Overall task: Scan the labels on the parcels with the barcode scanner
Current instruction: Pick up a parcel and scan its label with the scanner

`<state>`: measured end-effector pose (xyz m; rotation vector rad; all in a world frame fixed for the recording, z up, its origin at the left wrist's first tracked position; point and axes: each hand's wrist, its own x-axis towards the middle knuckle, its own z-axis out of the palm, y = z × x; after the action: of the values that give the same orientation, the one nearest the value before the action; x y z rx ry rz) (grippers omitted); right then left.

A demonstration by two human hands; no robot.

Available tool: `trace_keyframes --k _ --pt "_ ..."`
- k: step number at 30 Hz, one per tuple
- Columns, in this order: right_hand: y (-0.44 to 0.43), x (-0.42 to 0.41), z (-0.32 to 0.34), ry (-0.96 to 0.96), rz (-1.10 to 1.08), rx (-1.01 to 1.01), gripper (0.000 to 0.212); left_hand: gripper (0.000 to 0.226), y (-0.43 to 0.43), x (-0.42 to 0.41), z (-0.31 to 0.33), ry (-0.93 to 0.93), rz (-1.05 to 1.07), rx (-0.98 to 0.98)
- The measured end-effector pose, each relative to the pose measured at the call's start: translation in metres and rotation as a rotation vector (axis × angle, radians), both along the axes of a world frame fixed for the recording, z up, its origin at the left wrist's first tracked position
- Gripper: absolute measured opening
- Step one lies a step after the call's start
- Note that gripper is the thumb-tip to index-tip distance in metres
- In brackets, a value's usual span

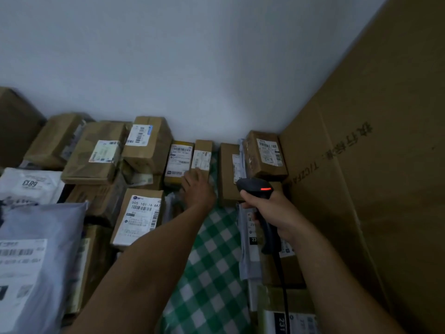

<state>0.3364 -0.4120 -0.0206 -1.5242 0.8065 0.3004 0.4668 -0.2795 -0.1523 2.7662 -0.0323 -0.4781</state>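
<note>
Head view: the black barcode scanner [255,187], red light glowing, sits gripped in the curled fingers of the right hand [274,214] above brown parcels beside a tall carton [385,177], while the left hand [198,186], fingers outstretched, touches a narrow labelled parcel [201,156] by the wall.

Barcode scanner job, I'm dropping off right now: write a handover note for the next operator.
Right hand grips the barcode scanner, red light on.
Left hand reaches to the near end of the narrow box; grip unclear.
Parcels lie around the green checked cloth, most labels up.
Which labels are scanned does not show; treat all as pending, starting with the narrow box.
</note>
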Motion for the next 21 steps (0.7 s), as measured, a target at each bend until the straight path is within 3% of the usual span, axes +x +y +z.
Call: trace_keyframes --k 9,13,16,18,21 --pt "-0.007 -0.004 0.003 0.026 -0.014 -0.026 0.024 0.063 0.001 0.0 -0.001 -0.087 0.036 -0.133" --pt "-0.013 -0.01 0.006 0.01 -0.077 -0.049 0.026 0.048 -0.025 0.003 0.018 -0.168 -0.009 -0.465" --pt "-0.017 -0.014 0.009 -0.007 -0.145 -0.061 0.024 0.048 -0.055 0.009 0.046 0.102 -0.007 -0.772" --pt "-0.019 -0.016 0.01 -0.011 -0.164 -0.079 0.023 0.052 -0.074 0.008 0.06 0.307 -0.009 -0.856" --pt "-0.021 -0.02 0.011 -0.026 -0.188 -0.076 0.017 0.055 -0.09 0.007 0.072 0.463 0.088 -0.971"
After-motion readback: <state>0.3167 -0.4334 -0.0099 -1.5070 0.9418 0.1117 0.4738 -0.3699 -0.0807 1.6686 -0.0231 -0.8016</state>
